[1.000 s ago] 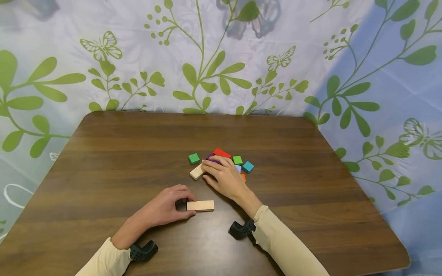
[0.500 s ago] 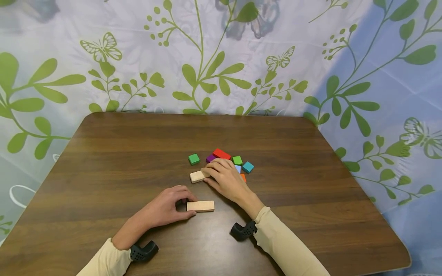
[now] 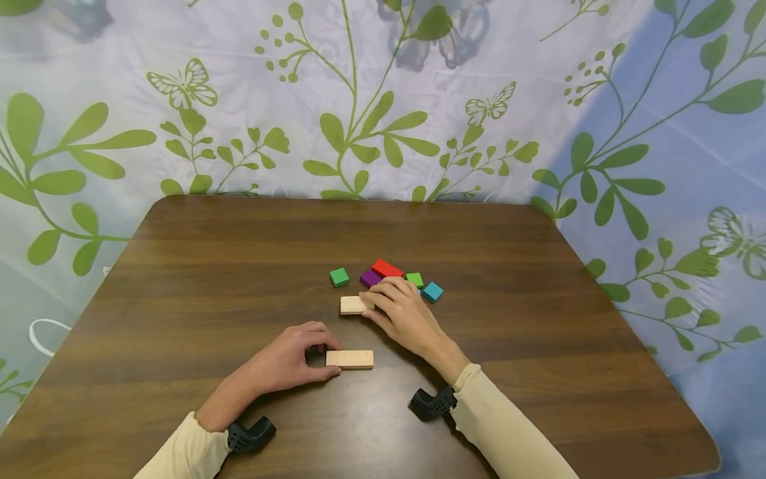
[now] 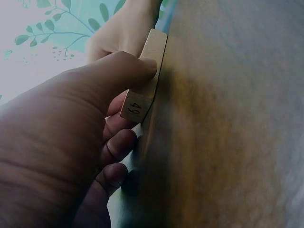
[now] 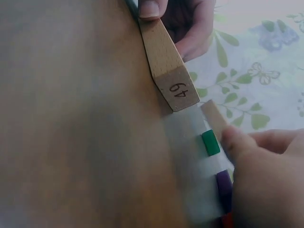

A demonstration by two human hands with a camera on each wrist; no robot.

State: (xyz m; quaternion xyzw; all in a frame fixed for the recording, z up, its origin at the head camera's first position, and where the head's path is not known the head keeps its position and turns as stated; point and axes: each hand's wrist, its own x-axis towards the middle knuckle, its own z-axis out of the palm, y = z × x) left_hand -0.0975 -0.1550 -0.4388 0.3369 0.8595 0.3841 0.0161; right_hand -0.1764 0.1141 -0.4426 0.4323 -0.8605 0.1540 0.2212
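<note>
My left hand (image 3: 293, 356) pinches the left end of a plain wooden block (image 3: 350, 360) lying on the table, thumb on its near side. The number 49 marks the end face of this block (image 4: 135, 105) in the left wrist view; the block (image 5: 166, 52) shows another 49 end in the right wrist view. Farther back, my right hand (image 3: 407, 322) grips the right end of a second plain wooden block (image 3: 352, 305), which lies roughly parallel to the first. The fingers hide that block's right end.
Behind the right hand lie small coloured blocks: a green block (image 3: 339, 277), a purple block (image 3: 370, 278), a longer red block (image 3: 387, 268), a light green block (image 3: 414, 280) and a teal block (image 3: 433, 292). The brown table (image 3: 239, 246) meets a leaf-patterned curtain (image 3: 239, 100).
The right hand has turned the second wooden block from a slant to nearly level and shifted it slightly right and nearer. The left hand and its block have stayed in place.
</note>
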